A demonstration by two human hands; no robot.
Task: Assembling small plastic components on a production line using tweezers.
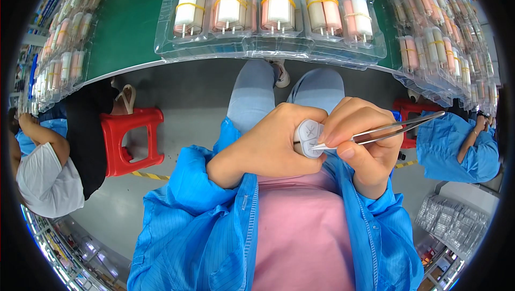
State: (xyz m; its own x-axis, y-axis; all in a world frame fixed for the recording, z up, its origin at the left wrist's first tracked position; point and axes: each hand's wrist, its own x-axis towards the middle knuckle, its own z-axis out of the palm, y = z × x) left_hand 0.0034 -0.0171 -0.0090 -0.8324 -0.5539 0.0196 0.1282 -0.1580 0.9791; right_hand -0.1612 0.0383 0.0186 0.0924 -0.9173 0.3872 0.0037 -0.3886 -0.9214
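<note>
My left hand (273,140) is closed around a white, rounded plastic piece (309,130), whose lobed end face with thin cross-like marks points toward my right hand. The rest of this piece is hidden in my fist. My right hand (367,140) grips a pair of metal tweezers (394,130) between thumb and fingers. Their pointed tips are at the end face of the white piece; whether they pinch anything there is too small to tell. Both hands are held above my lap, in front of the table edge.
A clear plastic tray (268,49) of white, grey and pink cylinders bound with yellow bands stands on the green table (126,25). Stacked trays flank it (437,49). A red stool (131,140) and a person (53,157) are at left; another person (456,148) sits at right.
</note>
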